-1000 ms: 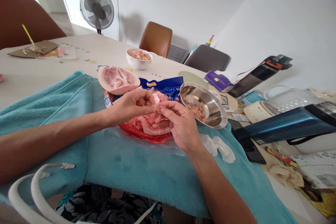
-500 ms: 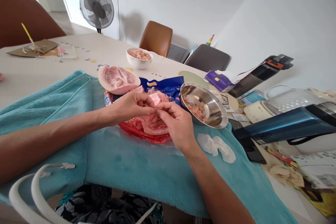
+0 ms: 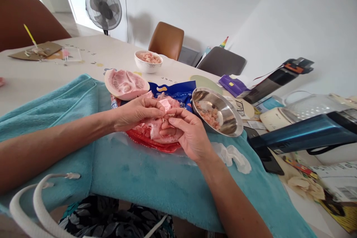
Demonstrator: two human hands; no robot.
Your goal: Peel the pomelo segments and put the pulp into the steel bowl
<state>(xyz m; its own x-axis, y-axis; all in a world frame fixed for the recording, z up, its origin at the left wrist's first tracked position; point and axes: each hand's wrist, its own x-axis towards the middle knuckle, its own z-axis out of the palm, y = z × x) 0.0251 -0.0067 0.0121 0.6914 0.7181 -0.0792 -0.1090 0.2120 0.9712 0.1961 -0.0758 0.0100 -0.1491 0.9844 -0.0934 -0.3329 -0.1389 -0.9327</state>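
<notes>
My left hand [image 3: 136, 113] and my right hand [image 3: 186, 134] meet over a heap of pink pomelo peel and pith [image 3: 152, 132] lying on a red and blue plastic bag [image 3: 175, 93]. Both hands are closed in a pinch on one pink pomelo segment [image 3: 166, 109] held between their fingertips. An emptied pomelo half rind [image 3: 126, 84] lies just behind my left hand. A steel bowl [image 3: 227, 121] with some pink flesh in it stands to the right of my right hand.
A teal towel [image 3: 139, 174] covers the table's near edge. A white bowl of fruit [image 3: 148, 61] stands farther back. Crumpled tissue [image 3: 232, 155], a phone, a blue cylinder [image 3: 301, 132] and papers crowd the right side. A fan and chairs stand behind.
My hands have stayed over the heap; the fingers have shifted slightly on the segment, and my right hand has dropped a little toward me.
</notes>
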